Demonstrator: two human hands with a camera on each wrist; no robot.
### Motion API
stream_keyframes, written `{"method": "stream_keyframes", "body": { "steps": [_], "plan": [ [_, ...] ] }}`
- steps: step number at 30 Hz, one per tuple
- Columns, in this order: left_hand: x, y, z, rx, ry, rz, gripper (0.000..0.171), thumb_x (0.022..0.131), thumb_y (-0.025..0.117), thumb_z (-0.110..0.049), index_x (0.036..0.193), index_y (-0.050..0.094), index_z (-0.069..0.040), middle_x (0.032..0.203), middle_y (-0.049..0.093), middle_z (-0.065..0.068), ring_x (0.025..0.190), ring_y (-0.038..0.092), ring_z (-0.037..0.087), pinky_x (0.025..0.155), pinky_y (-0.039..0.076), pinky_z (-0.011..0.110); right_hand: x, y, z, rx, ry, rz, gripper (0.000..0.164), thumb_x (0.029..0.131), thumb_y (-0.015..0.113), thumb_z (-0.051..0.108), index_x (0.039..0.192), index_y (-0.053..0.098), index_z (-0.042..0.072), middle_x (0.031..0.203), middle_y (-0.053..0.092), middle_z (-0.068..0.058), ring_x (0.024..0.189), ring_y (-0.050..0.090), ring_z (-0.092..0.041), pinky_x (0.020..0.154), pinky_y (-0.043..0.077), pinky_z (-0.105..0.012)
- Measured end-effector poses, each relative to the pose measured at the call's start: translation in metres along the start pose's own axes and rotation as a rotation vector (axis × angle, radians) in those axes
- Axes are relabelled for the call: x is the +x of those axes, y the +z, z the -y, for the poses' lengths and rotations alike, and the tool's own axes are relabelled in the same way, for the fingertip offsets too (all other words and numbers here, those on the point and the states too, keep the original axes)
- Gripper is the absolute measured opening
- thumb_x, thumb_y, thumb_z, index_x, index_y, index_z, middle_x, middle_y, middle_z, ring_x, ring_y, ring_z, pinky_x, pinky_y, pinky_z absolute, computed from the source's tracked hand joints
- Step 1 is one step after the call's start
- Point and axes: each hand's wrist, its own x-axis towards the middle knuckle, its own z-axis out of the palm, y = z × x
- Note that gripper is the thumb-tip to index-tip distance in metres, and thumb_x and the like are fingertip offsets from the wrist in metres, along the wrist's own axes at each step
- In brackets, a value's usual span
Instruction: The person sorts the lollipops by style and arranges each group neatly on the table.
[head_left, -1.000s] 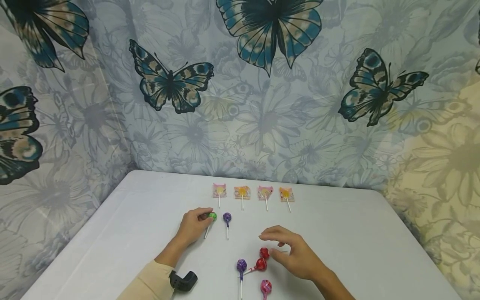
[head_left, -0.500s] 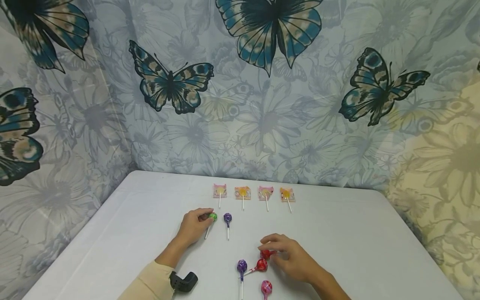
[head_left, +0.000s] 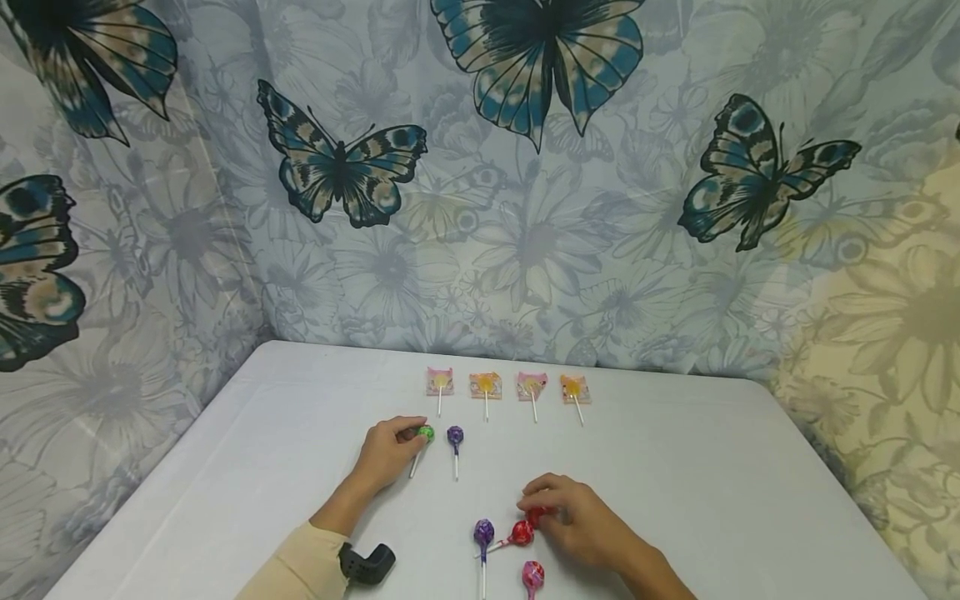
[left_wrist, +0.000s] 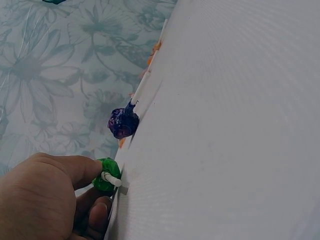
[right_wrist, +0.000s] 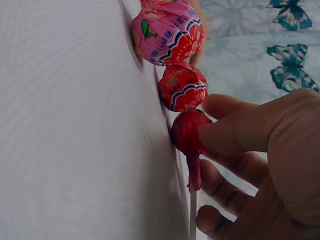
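Observation:
My left hand (head_left: 386,452) pinches the green lollipop (left_wrist: 108,170) by its wrapped head, thumb on one side and fingers on the other; its white stick points toward the near side. Just right of it lies a purple lollipop (head_left: 455,437). Nearer the front, my right hand (head_left: 585,521) holds a red lollipop (right_wrist: 189,132) by the head, thumb and fingers around it. A second red lollipop (right_wrist: 183,89) touches that one, its stick reaching toward another purple lollipop (head_left: 483,532). Close below sits a pink lollipop (right_wrist: 167,32).
Along the back of the white table (head_left: 675,467) runs a row of several flat lollipops in clear wrappers, such as the orange one (head_left: 574,390) at its right end. A black wrist device (head_left: 367,564) sits by the left sleeve. Butterfly-print fabric (head_left: 540,242) surrounds the table.
My right hand has come down onto the upper red lollipop and now holds its head, which has shifted slightly. My left hand has stayed in place on the green lollipop.

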Motion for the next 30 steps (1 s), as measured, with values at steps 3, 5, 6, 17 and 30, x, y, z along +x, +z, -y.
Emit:
{"method": "stream_keyframes", "body": {
  "steps": [3, 5, 6, 17, 30],
  "plan": [
    [0.000, 0.000, 0.000, 0.002, 0.001, -0.004, 0.027, 0.085, 0.072, -0.005, 0.112, 0.071, -0.003, 0.082, 0.060, -0.002, 0.072, 0.051, 0.015, 0.061, 0.045, 0.028, 0.000, 0.002, -0.001, 0.004, -0.041, -0.005, 0.031, 0.083, 0.068, -0.007, 0.103, 0.076, 0.015, 0.104, 0.061, 0.010, 0.097, 0.059, -0.012, 0.088, 0.049, -0.037],
    [0.000, 0.000, 0.000, 0.004, 0.001, -0.006, 0.027, 0.085, 0.072, -0.005, 0.111, 0.072, -0.003, 0.081, 0.060, -0.002, 0.072, 0.051, 0.014, 0.062, 0.045, 0.028, 0.000, 0.002, -0.001, 0.016, -0.062, -0.008, 0.028, 0.084, 0.068, -0.006, 0.103, 0.076, 0.013, 0.102, 0.062, 0.010, 0.095, 0.059, -0.010, 0.086, 0.049, -0.035],
    [0.000, 0.000, 0.001, 0.004, 0.000, -0.007, 0.026, 0.085, 0.072, -0.005, 0.111, 0.072, -0.003, 0.081, 0.060, -0.002, 0.072, 0.051, 0.014, 0.061, 0.045, 0.028, 0.000, 0.002, -0.002, 0.026, -0.065, -0.007, 0.027, 0.084, 0.068, -0.006, 0.103, 0.076, 0.012, 0.101, 0.062, 0.010, 0.094, 0.059, -0.010, 0.085, 0.049, -0.034],
    [0.000, 0.000, 0.000, 0.000, -0.003, -0.003, 0.026, 0.085, 0.072, -0.006, 0.111, 0.072, -0.003, 0.082, 0.060, -0.002, 0.072, 0.051, 0.014, 0.062, 0.045, 0.028, -0.002, 0.001, 0.001, 0.067, 0.013, -0.007, 0.020, 0.083, 0.071, 0.001, 0.101, 0.075, 0.009, 0.095, 0.062, 0.009, 0.076, 0.054, -0.004, 0.065, 0.047, -0.024],
    [0.000, 0.000, 0.000, -0.005, 0.004, 0.000, 0.026, 0.085, 0.072, -0.005, 0.110, 0.072, -0.003, 0.081, 0.061, -0.002, 0.072, 0.052, 0.014, 0.061, 0.045, 0.027, -0.002, -0.010, 0.008, 0.068, 0.160, -0.043, 0.017, 0.084, 0.073, 0.009, 0.099, 0.075, 0.016, 0.091, 0.060, 0.012, 0.076, 0.053, -0.010, 0.066, 0.048, -0.025]
  ]
}}
